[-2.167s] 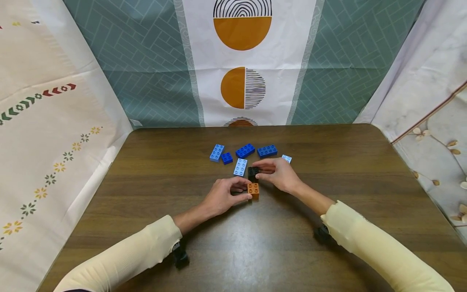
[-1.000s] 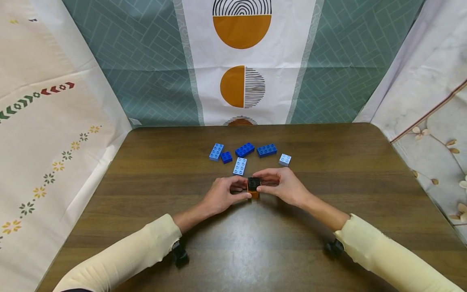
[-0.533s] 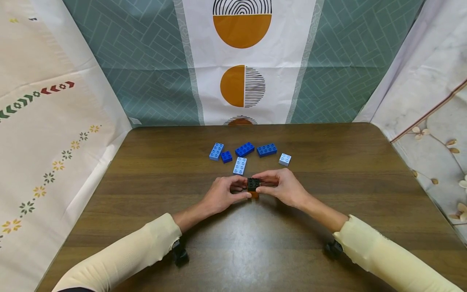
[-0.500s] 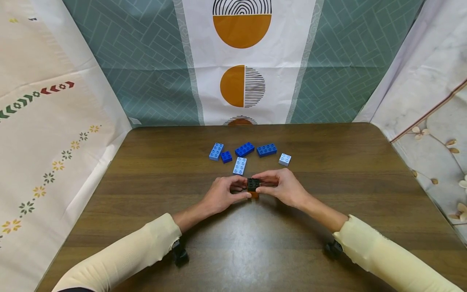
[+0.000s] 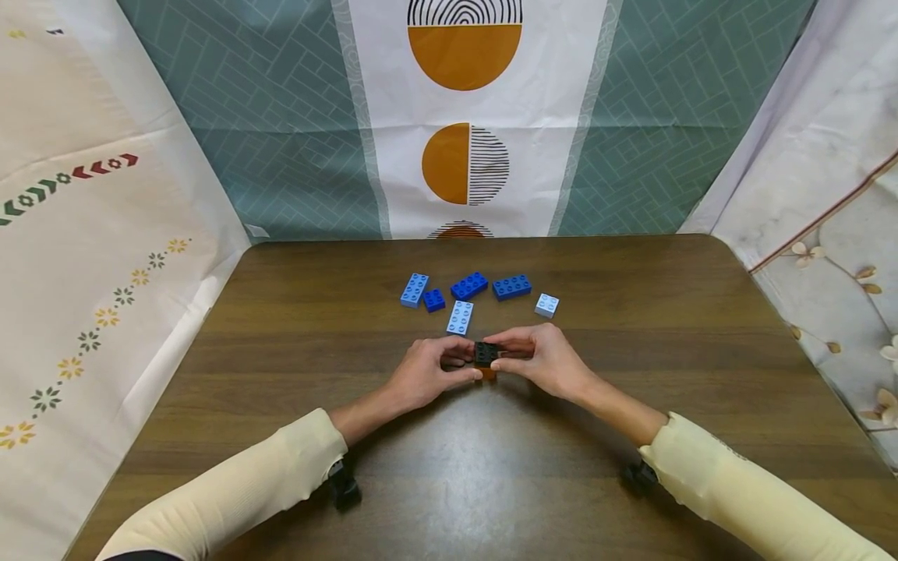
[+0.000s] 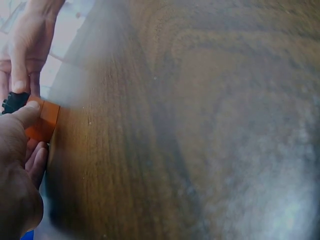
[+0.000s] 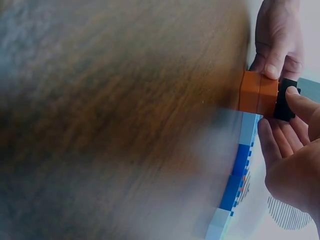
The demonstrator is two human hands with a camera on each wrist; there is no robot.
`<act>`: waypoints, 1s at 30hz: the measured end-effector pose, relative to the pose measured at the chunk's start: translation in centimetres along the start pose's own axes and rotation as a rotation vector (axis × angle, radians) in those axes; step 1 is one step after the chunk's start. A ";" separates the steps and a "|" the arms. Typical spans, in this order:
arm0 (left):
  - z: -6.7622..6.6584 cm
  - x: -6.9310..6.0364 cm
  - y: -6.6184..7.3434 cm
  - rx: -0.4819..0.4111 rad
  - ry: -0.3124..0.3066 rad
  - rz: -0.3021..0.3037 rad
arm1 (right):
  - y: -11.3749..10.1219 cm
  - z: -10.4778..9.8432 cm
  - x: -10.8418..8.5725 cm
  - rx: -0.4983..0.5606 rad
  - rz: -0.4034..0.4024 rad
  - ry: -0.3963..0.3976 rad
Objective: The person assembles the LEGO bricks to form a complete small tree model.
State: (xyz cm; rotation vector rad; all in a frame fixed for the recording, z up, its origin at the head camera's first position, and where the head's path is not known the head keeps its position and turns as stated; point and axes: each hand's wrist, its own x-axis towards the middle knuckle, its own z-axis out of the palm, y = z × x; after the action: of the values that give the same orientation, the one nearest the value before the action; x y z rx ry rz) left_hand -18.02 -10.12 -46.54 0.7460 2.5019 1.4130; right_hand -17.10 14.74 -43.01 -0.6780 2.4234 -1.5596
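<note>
In the head view a black brick (image 5: 486, 353) sits on top of an orange stack (image 5: 487, 374) at the middle of the table. The right wrist view shows a seam across the orange stack (image 7: 259, 94), so it looks like two bricks. My left hand (image 5: 429, 374) grips the orange stack between thumb and fingers from the left. From the right, my right hand (image 5: 543, 358) pinches the black brick (image 7: 286, 100) with thumb and fingertips. Whether the black brick is fully pressed down I cannot tell.
Behind the hands lie a light blue long brick (image 5: 460, 318), a mid-blue one (image 5: 415, 290), a small dark blue brick (image 5: 434, 301), two long dark blue bricks (image 5: 469, 286) and a small pale blue brick (image 5: 547, 305). The brown table (image 5: 449, 483) extends around them.
My right hand has brought the black brick from behind the orange stack forward onto its top, uncovering the small pale blue brick. My left hand has kept its hold on the orange stack.
</note>
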 end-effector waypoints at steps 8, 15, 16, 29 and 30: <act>0.0 -0.3 0.1 0.008 -0.015 -0.009 | 0.4 0.2 0.0 0.009 -0.012 -0.002; -0.3 -1.0 1.2 -0.022 0.033 0.063 | 0.4 0.1 -0.1 0.009 -0.011 0.005; -0.4 -1.0 1.4 -0.026 0.051 0.088 | 0.3 0.0 -0.1 0.011 -0.011 0.006; -0.2 -0.9 1.7 0.035 0.142 0.133 | 0.2 0.2 0.1 0.013 -0.023 0.003; -0.2 -0.9 1.6 0.032 0.143 0.130 | 0.2 0.2 0.1 0.011 -0.022 0.002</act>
State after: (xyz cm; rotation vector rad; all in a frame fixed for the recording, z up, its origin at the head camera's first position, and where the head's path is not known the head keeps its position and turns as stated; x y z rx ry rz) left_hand -16.75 -10.03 -45.14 0.8571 2.6319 1.5225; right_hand -17.15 14.61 -43.32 -0.7040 2.4152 -1.5812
